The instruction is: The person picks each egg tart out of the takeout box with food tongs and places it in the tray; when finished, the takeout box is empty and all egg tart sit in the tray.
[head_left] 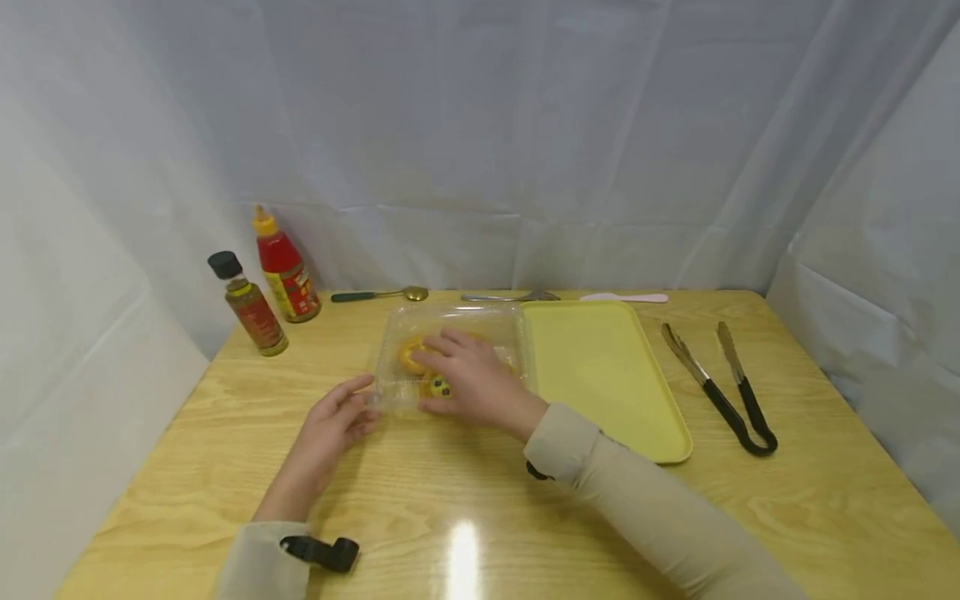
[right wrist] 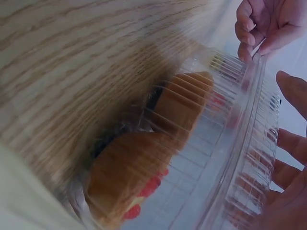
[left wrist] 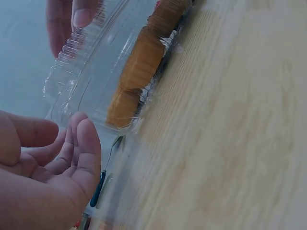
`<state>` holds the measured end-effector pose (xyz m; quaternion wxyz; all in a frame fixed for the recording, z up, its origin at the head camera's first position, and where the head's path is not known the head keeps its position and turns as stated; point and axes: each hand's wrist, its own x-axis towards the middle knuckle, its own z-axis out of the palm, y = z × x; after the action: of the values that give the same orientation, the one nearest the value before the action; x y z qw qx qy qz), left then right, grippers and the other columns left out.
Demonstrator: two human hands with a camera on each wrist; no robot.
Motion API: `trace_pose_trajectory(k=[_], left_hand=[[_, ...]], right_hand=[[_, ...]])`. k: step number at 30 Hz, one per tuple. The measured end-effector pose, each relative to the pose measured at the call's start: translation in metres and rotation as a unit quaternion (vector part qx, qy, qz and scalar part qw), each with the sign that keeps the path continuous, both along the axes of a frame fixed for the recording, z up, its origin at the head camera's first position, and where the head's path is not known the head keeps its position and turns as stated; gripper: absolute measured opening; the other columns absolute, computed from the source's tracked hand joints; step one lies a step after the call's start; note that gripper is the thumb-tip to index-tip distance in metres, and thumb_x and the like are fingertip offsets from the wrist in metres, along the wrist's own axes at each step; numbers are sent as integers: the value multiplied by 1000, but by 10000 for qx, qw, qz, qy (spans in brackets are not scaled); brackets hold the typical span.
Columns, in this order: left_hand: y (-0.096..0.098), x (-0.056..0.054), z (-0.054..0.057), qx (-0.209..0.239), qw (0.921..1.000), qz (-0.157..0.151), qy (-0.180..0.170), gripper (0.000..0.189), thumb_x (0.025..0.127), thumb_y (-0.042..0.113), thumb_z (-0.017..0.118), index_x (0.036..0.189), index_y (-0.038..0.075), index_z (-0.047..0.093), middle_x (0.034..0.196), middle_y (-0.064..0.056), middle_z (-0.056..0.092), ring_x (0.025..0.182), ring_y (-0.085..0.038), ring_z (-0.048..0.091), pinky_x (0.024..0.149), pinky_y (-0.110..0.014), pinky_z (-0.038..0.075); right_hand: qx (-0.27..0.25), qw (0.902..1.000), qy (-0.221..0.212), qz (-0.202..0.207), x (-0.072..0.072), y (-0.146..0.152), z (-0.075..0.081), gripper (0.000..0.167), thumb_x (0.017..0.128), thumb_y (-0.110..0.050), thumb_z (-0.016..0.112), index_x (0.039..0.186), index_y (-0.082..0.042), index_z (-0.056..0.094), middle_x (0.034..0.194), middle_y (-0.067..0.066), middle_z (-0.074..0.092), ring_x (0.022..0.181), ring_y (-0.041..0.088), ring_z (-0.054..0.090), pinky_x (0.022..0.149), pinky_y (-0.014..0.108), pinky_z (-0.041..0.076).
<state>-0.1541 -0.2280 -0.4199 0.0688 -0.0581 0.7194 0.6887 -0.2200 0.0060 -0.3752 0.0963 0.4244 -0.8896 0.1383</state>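
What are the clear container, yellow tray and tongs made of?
Container: thin, glossy clear plastic, by the see-through ribbed walls and bright reflections.
Tray: probably plastic, smooth and low-sheen; coated metal can't be ruled out.
Tongs: metal ends, by the glint; black handles likely plastic or rubber.

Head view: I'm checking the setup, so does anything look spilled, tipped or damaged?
Nothing stands out. The red sauce bottle and black-capped bottle stand upright, the fruit tarts sit inside the clear plastic container, and the tongs lie beside the yellow tray. No spill or break shows.
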Motion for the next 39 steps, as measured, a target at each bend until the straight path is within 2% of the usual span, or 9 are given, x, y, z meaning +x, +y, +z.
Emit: trace_pose_trajectory(k=[4, 11, 21, 29, 39], left_hand=[[-1, -1, -4, 97, 9999, -24, 5, 50, 106, 20, 48, 152, 6, 34, 114, -7, 55, 102, -17, 58, 88, -28, 52], [-1, -2, -8, 125, 9999, -7, 16, 49, 105, 15, 51, 151, 7, 35, 122, -14, 56, 101, -18, 59, 88, -29, 53], [-1, -1, -9, 190, 9997, 55, 118, 50, 103, 16, 54, 150, 6, 38, 115, -7, 56, 98, -16, 59, 87, -28, 53], [-1, -2, -11, 245, 9996, 90, 129, 49, 103, 14, 54, 149, 6, 39, 112, -3, 56, 96, -16, 59, 85, -28, 53], [0, 0, -6, 244, 9995, 179, 122, 48, 104, 15, 53, 149, 5, 39, 111, -3, 56, 93, -13, 58, 84, -27, 53]], right_hand=[[46, 10000, 52, -4, 0, -4, -4, 61, 86, -44, 76, 139, -21, 57, 143, 4, 51, 134, 27, 41, 102, 56, 38], [415, 9990, 111, -94, 2, -8, -6, 61, 87, -43, 75, 141, -22, 56, 143, 4, 51, 134, 26, 41, 103, 54, 38], [764, 9962, 406, 46, 3, -9, -1, 56, 89, -40, 74, 140, -24, 58, 140, 2, 54, 128, 26, 48, 99, 51, 45], [901, 9944, 538, 145, 3, -8, 2, 54, 90, -39, 73, 140, -24, 58, 139, 3, 54, 128, 26, 48, 96, 50, 48], [772, 9943, 713, 165, 4, -10, 2, 47, 89, -34, 73, 134, -22, 63, 133, 2, 60, 120, 24, 55, 92, 45, 51]])
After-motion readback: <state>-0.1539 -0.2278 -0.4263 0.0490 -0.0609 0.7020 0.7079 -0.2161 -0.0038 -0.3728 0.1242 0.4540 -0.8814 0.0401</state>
